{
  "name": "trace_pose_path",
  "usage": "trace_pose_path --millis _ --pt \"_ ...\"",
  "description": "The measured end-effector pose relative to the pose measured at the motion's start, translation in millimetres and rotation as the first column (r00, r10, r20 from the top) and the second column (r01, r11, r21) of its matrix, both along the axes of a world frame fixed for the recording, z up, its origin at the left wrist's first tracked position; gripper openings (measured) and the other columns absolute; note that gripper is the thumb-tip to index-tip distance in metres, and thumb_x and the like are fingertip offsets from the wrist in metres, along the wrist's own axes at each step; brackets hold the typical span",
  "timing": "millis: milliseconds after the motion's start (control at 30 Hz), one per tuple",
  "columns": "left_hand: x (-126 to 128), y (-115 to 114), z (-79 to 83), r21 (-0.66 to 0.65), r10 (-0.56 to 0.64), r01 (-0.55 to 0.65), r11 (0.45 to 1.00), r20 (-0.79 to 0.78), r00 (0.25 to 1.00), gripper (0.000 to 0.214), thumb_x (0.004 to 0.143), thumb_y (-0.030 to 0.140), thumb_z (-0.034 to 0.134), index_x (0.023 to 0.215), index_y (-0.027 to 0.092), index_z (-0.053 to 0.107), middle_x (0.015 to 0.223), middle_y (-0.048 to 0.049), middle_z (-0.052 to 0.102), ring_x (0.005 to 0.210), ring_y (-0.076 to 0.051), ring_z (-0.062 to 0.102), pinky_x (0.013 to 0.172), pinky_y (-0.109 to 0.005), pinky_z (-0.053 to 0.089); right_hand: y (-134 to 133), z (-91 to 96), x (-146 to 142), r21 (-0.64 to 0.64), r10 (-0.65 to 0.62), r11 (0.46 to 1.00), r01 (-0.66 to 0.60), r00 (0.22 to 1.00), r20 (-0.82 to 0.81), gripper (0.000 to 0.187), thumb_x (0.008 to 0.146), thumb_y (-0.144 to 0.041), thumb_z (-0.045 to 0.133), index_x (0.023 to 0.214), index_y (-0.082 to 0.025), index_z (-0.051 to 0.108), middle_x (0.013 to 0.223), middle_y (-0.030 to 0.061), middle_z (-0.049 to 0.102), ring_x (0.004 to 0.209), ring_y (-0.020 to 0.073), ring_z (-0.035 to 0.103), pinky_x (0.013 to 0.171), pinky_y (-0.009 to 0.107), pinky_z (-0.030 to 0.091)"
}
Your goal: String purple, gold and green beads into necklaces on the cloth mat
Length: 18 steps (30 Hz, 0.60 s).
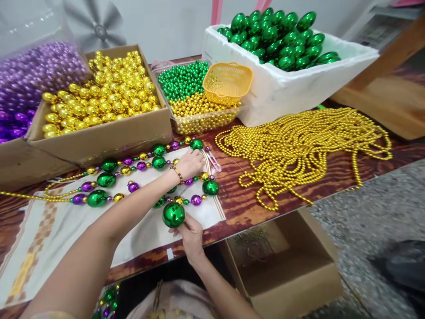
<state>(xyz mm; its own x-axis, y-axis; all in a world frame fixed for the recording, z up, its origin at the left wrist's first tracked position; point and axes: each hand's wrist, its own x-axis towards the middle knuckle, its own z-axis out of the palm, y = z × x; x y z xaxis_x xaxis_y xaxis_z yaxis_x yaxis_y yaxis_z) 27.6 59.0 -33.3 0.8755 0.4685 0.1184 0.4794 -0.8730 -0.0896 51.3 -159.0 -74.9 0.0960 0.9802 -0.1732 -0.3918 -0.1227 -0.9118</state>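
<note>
My right hand (191, 232) is closed at the lower side of a large shiny green bead (173, 215), holding it just above the cloth's near edge. My left hand (190, 165), with a beaded bracelet at the wrist, reaches across the white cloth (139, 239). Its fingers are curled downward beside another green bead (197, 144), and what they pinch is hidden. Close to those fingertips lie pink-handled snips (214, 162). Strands of green, purple and gold beads (106, 180) lie in rows on the cloth, partly covered by my left forearm.
Behind the cloth stand a carton of gold balls (99, 126), a tub of small beads (206, 119) with a yellow basket (227, 82), and a foam box (282, 97) of green beads. Gold bead chains (305, 137) lie right. Below the table edge is an open carton (292, 283).
</note>
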Motion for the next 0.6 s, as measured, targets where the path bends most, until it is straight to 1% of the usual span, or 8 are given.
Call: trace_pose_path --millis 133,200,233,300,367,400,467,600 --pt "-9.5 -0.4 7.6 -0.191 0.124 -0.092 0.977 0.168 0.978 0.014 0.090 0.018 0.054 0.089 0.011 0.066 0.097 -0.0144 0.065 0.097 -0.026 0.054 0.083 -0.040 0.038 0.6 2.9 1.8 -0.007 -0.005 1.000 0.005 1.000 -0.004 0.017 0.079 -0.022 0.060 0.063 -0.018 0.064 0.061 0.0003 0.064 0.049 0.0109 0.053 0.050 0.023 0.042" --pt "-22.7 -4.4 17.8 -0.451 0.324 -0.139 0.882 0.365 0.873 0.012 0.089 0.022 0.058 0.090 0.013 0.065 0.096 -0.0110 0.066 0.093 -0.023 0.057 0.084 -0.038 0.042 1.0 4.8 2.3 -0.013 -0.005 1.000 0.005 1.000 0.017 0.019 0.081 -0.024 0.060 0.063 -0.018 0.063 0.060 0.0005 0.064 0.050 0.0109 0.052 0.051 0.023 0.043" --pt "-32.1 -8.3 24.2 -0.616 0.453 -0.104 0.781 0.444 0.773 0.012 0.089 0.025 0.059 0.091 0.014 0.065 0.093 -0.0087 0.066 0.089 -0.021 0.059 0.083 -0.036 0.044 1.4 6.1 2.4 -0.016 -0.002 1.000 0.002 0.999 0.034 0.020 0.081 -0.025 0.060 0.063 -0.018 0.063 0.060 0.0006 0.064 0.050 0.0111 0.052 0.052 0.023 0.043" --pt "-55.3 -21.0 38.3 -0.863 0.707 0.124 0.490 0.476 0.523 0.017 0.088 0.031 0.062 0.095 0.016 0.064 0.088 -0.0050 0.066 0.081 -0.017 0.062 0.080 -0.033 0.049 3.0 9.9 2.2 -0.021 0.008 1.000 -0.006 0.998 0.070 0.019 0.082 -0.026 0.061 0.065 -0.018 0.064 0.059 0.0008 0.064 0.052 0.0117 0.052 0.053 0.024 0.043" --pt "-80.8 -38.7 52.0 -0.880 0.870 0.412 0.236 0.380 0.315 0.023 0.086 0.034 0.065 0.100 0.016 0.066 0.089 -0.0041 0.067 0.079 -0.015 0.066 0.079 -0.032 0.052 5.9 15.4 1.6 -0.017 0.025 1.000 -0.023 0.995 0.098 0.017 0.082 -0.027 0.063 0.068 -0.018 0.065 0.058 0.0008 0.064 0.053 0.0126 0.053 0.053 0.024 0.044" --pt "-92.7 -48.1 57.9 -0.838 0.913 0.520 0.168 0.332 0.239 0.025 0.085 0.034 0.067 0.102 0.016 0.067 0.091 -0.0042 0.067 0.079 -0.015 0.067 0.081 -0.032 0.053 8.0 18.8 1.3 -0.009 0.036 0.999 -0.036 0.994 0.107 0.018 0.083 -0.028 0.063 0.068 -0.018 0.065 0.058 0.0007 0.063 0.054 0.0130 0.053 0.054 0.024 0.044" --pt "-113.4 -65.4 66.9 -0.757 0.954 0.640 0.131 0.271 0.125 0.026 0.083 0.032 0.070 0.104 0.016 0.069 0.092 -0.0040 0.068 0.080 -0.014 0.068 0.083 -0.031 0.054 12.7 26.1 0.6 0.019 0.060 0.998 -0.062 0.990 0.124 0.020 0.084 -0.029 0.063 0.068 -0.018 0.063 0.057 0.0003 0.062 0.055 0.0135 0.054 0.054 0.024 0.044" --pt "-140.3 -85.1 73.5 -0.697 0.977 0.693 0.187 0.208 -0.053 0.019 0.086 0.026 0.068 0.102 0.017 0.070 0.090 -0.0036 0.068 0.079 -0.013 0.068 0.086 -0.033 0.056 20.6 39.4 -0.5 0.085 0.098 0.990 -0.115 0.977 0.189 0.022 0.086 -0.030 0.063 0.067 -0.019 0.061 0.057 -0.0005 0.059 0.056 0.0138 0.053 0.055 0.025 0.044"
